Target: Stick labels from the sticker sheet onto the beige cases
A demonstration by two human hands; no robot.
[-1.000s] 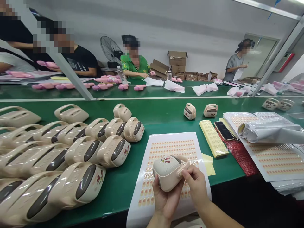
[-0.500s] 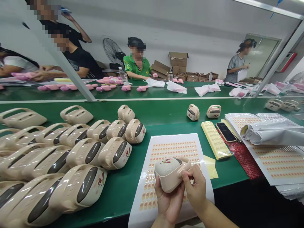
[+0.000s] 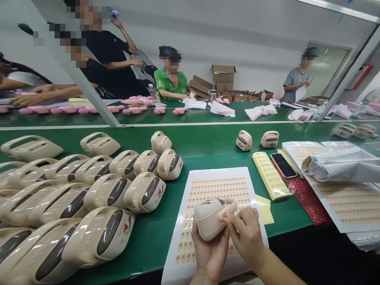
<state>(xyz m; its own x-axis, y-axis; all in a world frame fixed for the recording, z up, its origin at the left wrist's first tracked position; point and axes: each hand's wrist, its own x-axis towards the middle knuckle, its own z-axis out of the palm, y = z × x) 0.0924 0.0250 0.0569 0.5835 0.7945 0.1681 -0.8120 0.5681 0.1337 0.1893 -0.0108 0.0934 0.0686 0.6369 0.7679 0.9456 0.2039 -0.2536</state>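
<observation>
A small beige speaker (image 3: 208, 223) with a carrying handle and a floral print rests tilted in my left hand (image 3: 211, 253), whose fingers cup it from below. At the joint of its handle, my right hand (image 3: 245, 231) presses thumb and forefinger together against the side; anything between these fingertips is hidden. Beneath both hands lies a white sheet of small oval stickers (image 3: 218, 184), some of its spots bare. Rows of similar beige speakers (image 3: 145, 194) with dark windows stand to the left.
Right of the sheet are a yellow pad (image 3: 270, 176), a phone (image 3: 283, 165) and more sticker sheets (image 3: 347, 204). Two speakers (image 3: 269, 139) stand on the green belt (image 3: 204, 138) behind. A slanted metal post (image 3: 86, 85) rises at left. Co-workers sit and stand across the belt.
My right fingers have shifted slightly on the handle joint, and the speaker has turned a little. Across the belt, the standing person in black has moved to the right.
</observation>
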